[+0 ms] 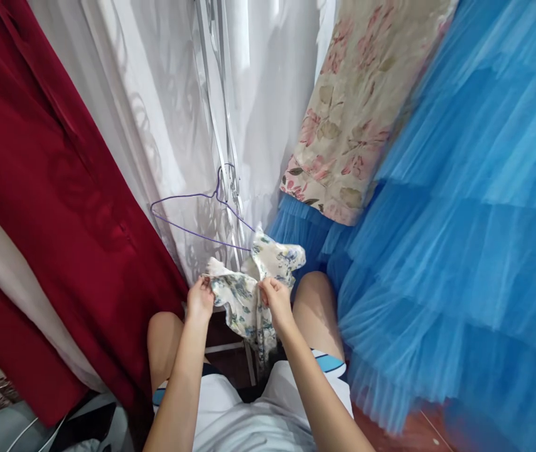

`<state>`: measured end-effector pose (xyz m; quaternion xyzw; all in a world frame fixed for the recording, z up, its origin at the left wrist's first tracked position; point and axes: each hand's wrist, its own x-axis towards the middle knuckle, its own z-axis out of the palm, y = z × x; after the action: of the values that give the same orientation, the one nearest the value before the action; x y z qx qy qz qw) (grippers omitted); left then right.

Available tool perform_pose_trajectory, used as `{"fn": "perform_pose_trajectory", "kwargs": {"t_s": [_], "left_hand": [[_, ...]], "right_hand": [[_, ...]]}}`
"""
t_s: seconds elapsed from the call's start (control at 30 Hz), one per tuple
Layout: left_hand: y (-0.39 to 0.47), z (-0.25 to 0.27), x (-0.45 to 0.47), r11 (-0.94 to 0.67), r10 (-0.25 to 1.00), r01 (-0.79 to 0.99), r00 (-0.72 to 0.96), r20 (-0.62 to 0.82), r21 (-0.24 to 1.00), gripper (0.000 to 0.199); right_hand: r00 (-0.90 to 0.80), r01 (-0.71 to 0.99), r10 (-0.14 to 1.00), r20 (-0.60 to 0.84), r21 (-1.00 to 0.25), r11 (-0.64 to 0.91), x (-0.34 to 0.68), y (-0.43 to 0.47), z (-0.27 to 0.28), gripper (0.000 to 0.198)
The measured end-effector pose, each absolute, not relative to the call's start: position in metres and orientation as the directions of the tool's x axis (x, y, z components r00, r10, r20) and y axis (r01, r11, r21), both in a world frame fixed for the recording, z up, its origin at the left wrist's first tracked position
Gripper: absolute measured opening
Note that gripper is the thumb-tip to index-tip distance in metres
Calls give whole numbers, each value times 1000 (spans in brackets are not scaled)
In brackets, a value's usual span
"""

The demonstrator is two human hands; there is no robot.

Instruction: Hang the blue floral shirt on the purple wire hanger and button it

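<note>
A small white garment with a blue and green floral print (240, 301) hangs in front of me, its lower part dropping between my knees. My left hand (201, 298) pinches its left edge. Fingers of my right hand (273, 298) are closed on the cloth near its middle. A thin purple wire hanger (183, 235) runs into the garment's right shoulder, while its left arm is bare. The hanger's hook (223, 172) lies against white hanging straps (225, 113). What kind of garment it is, I cannot tell.
White draped fabric (164, 113) fills the back. Dark red cloth (61, 188) hangs at the left, a cream floral garment (343, 132) at the upper right. A large blue tulle skirt (451, 251) covers the right. Reddish floor (418, 424) shows below.
</note>
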<state>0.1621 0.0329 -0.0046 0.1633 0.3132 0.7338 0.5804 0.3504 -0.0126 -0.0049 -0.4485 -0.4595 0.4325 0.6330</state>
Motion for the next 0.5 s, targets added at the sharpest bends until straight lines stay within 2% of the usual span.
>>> {"fn": "perform_pose_trajectory", "kwargs": {"t_s": [0.1, 0.17, 0.23, 0.3, 0.37, 0.47, 0.5], "left_hand": [[9, 4, 192, -79, 984, -752, -165, -71, 654, 8], [-9, 14, 209, -136, 990, -694, -111, 82, 707, 15], [-24, 26, 222, -244, 965, -558, -63, 253, 793, 18], [-37, 36, 232, -338, 932, -374, -8, 361, 864, 21], [-45, 43, 239, -414, 902, -211, 38, 431, 885, 22], [-49, 45, 243, -537, 843, -44, 8, 538, 842, 20], [-50, 43, 243, -560, 828, -7, -25, 560, 828, 24]], "right_hand": [[199, -79, 962, 188, -975, 206, 368, -9, -18, 24], [147, -39, 972, 181, -981, 189, 377, -8, -22, 17], [24, 19, 977, 211, -977, 211, 383, -11, -20, 9], [-168, 75, 947, 272, -955, 288, 384, -18, -13, 35], [-325, 100, 882, 342, -915, 392, 383, -26, -2, 45], [-341, 91, 839, 425, -873, 479, 381, -37, 14, 22], [-323, 73, 840, 435, -874, 481, 381, -40, 19, 25]]}}
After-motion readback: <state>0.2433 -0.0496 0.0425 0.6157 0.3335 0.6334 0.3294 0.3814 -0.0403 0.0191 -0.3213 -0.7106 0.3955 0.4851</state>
